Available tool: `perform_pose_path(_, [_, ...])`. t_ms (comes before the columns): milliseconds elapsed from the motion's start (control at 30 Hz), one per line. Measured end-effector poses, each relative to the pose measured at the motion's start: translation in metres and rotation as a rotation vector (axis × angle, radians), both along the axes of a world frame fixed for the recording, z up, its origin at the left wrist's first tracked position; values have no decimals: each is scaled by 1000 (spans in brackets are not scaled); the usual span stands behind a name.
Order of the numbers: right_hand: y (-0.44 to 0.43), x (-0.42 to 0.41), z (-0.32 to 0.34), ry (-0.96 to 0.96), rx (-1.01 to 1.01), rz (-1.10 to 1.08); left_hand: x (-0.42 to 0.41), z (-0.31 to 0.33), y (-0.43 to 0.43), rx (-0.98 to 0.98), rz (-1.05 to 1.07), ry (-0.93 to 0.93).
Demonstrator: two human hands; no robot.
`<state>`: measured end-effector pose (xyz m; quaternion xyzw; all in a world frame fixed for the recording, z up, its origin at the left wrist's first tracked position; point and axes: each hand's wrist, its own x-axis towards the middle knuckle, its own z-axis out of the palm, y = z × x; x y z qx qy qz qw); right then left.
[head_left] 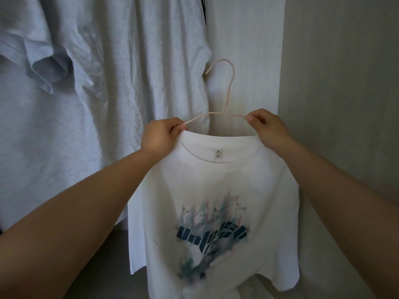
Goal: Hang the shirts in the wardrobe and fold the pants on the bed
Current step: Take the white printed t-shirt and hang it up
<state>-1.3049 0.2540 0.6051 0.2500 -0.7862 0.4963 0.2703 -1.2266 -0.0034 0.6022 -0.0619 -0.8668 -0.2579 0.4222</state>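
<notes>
The pale wardrobe wall [345, 83] fills the space behind and to the right of the two gripping hands. To the left of the grip hangs a big grey shirt [140, 72]. Its folds fall from above the hands to well below them. Further left of that is a pale blue-grey shirt [32, 104] with a loose, rumpled sleeve.

The white T-shirt [216, 184] hangs straight down from the grip, in front of the wardrobe wall and just right of the grey shirt. Its collar sits between the two hands and its body drops below them, between the forearms. A blue-green print [212, 231] with lettering lies on the chest, well under the grip.

Both bare arms reach up and forward. The left hand [160, 134] is curled, and its thumb and fingers pinch the left shoulder of the pink wire hanger [226, 108] where the wire enters the collar. The right hand [267, 128] is curled the same way and pinches the right shoulder of the wire at the other edge of the collar.

The hanger's neck and hook rise above the grip, midway between the hands. The hook is free in the air and touches no rail. Just below the grip, inside the back of the collar, is a small white size label [218, 157].
</notes>
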Motion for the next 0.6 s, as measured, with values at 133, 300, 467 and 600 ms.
perform_pose_path(133, [27,-11,-17,-18,137,-114,-2,-6,-7,109,9,9])
perform_pose_path(300, [37,-12,-24,-92,79,-61,-4,-10,-6,124,24,7])
perform_pose_path(467, [49,-5,-21,-97,182,-99,-7,-10,-9,112,16,7])
perform_pose_path(600, [60,5,-22,-181,258,-74,-12,-8,-6,29,60,5])
